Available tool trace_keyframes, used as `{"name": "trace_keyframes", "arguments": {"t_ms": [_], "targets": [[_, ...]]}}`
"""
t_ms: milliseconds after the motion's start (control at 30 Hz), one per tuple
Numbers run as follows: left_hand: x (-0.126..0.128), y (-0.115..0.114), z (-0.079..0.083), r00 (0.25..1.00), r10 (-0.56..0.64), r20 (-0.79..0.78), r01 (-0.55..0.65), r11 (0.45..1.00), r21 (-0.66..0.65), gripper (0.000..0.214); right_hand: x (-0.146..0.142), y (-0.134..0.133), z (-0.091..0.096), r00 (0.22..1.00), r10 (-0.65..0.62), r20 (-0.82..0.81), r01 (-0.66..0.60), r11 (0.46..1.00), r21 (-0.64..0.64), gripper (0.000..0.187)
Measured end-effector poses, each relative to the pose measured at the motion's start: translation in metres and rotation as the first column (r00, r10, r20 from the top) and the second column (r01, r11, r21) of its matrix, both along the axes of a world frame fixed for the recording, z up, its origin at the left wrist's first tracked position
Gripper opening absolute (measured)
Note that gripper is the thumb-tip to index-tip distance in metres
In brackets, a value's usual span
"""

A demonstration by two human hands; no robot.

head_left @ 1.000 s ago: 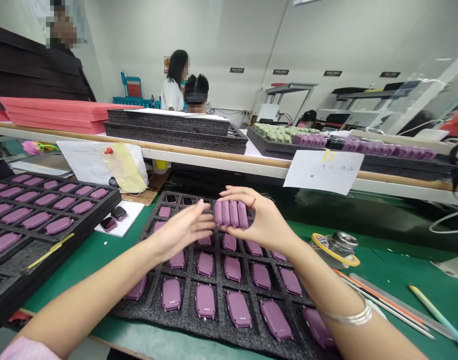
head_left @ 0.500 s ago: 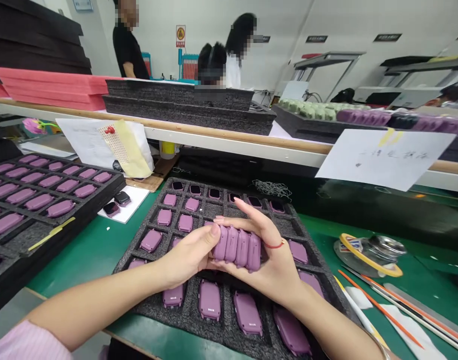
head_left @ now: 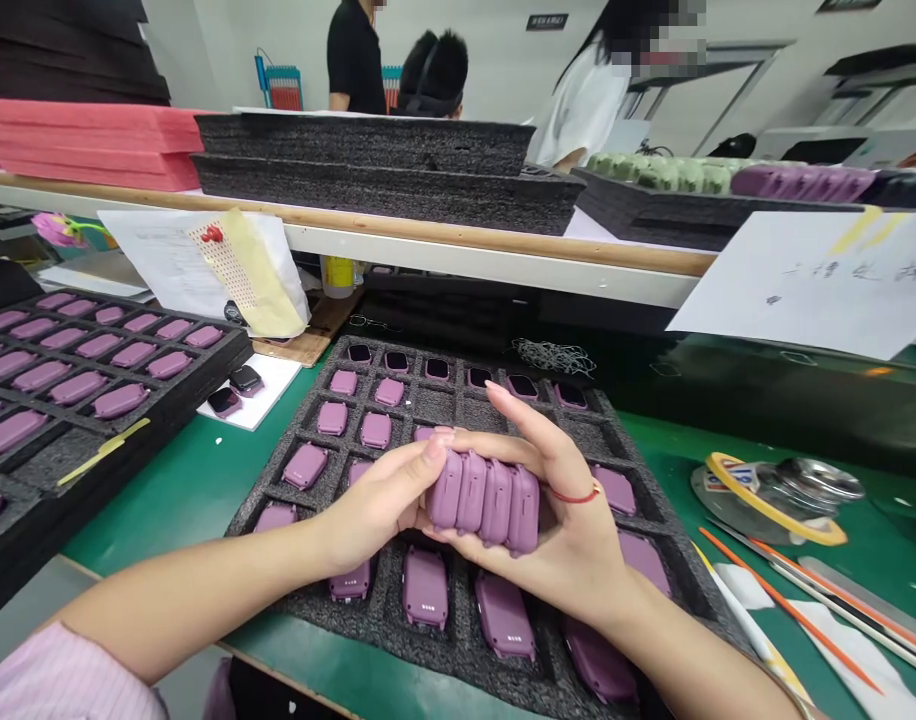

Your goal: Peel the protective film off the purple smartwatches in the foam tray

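A row of several purple smartwatch bodies [head_left: 484,502], pressed side by side with their narrow edges toward me, is held between my two hands. My left hand [head_left: 387,492] grips the row's left end, thumb on top. From the right, my right hand [head_left: 578,535] cradles the same row, its palm and thumb below and behind, one finger raised. Both hands hover over a black foam tray [head_left: 383,640]. In its slots lie more purple watch bodies [head_left: 426,588], mostly back side up, and a far row with dark screens [head_left: 437,369] up. My hands hide the tray's middle.
At left stands another foam tray of purple watches [head_left: 83,385]. Two watches [head_left: 224,402] rest on white paper beside it. On the right are a glass bottle [head_left: 780,500], an orange stick [head_left: 792,610] and white tissues. A shelf [head_left: 458,260] with foam stacks runs across the back.
The camera view has tilted down and shifted slightly. Both hands keep the same hold on the watch row. In the background, the person in white appears farther right.
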State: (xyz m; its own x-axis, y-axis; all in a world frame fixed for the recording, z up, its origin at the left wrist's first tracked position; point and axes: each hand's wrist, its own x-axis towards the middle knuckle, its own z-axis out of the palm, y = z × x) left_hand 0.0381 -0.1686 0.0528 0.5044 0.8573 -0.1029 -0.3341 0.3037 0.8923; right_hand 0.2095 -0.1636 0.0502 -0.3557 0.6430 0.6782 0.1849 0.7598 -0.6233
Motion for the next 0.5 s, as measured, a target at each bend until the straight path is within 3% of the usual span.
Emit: {"name": "trace_keyframes", "arguments": {"t_ms": [233, 500], "targets": [[-0.004, -0.0019, 0.0042, 0.99, -0.043, -0.132, 0.06, 0.991, 0.122, 0.05, 0.0054, 0.002, 0.0011, 1.0, 0.026, 0.009, -0.026, 0.997, -0.068, 0.09], [-0.0049, -0.0048, 0.0056, 0.977, -0.066, -0.203, 0.097, 0.984, 0.147, 0.068, 0.0053, -0.0003, -0.0038, 1.0, -0.009, -0.018, 0.007, 0.997, -0.08, 0.102]]}}
